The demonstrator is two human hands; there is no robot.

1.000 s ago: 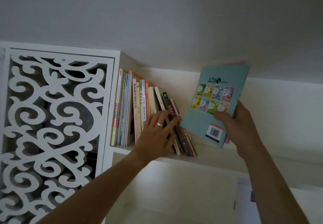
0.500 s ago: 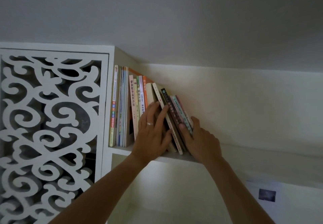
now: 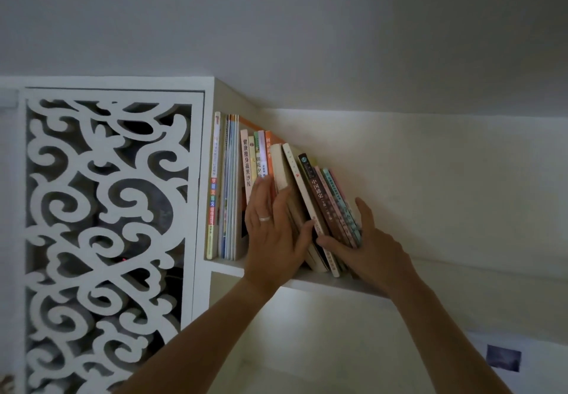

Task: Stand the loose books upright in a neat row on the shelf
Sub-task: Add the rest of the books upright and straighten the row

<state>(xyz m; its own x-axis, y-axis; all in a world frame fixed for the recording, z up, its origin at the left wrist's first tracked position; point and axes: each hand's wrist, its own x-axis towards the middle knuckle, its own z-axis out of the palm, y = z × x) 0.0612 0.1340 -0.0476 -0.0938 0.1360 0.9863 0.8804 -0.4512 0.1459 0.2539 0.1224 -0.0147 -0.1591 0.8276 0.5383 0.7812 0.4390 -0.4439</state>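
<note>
A row of books stands at the left end of a white shelf (image 3: 335, 284). The left ones, thin spines (image 3: 229, 184), stand upright. The right ones lean left, among them a dark brown book (image 3: 316, 189) and a teal book (image 3: 339, 198) at the row's right end. My left hand (image 3: 273, 234), with a ring, lies flat against the spines in the middle of the row. My right hand (image 3: 365, 243) presses on the teal book from the right, thumb across the lower spines, fingers behind.
A white fretwork panel (image 3: 104, 224) closes the unit left of the books. The shelf runs on to the right under a pale back wall. The ceiling is close above. A paper with a dark picture (image 3: 504, 361) shows low at the right.
A second ago my right hand held the teal book in the air; it now stands at the row's right end, with my right hand pressed against it. My left hand stays on the spines.
</note>
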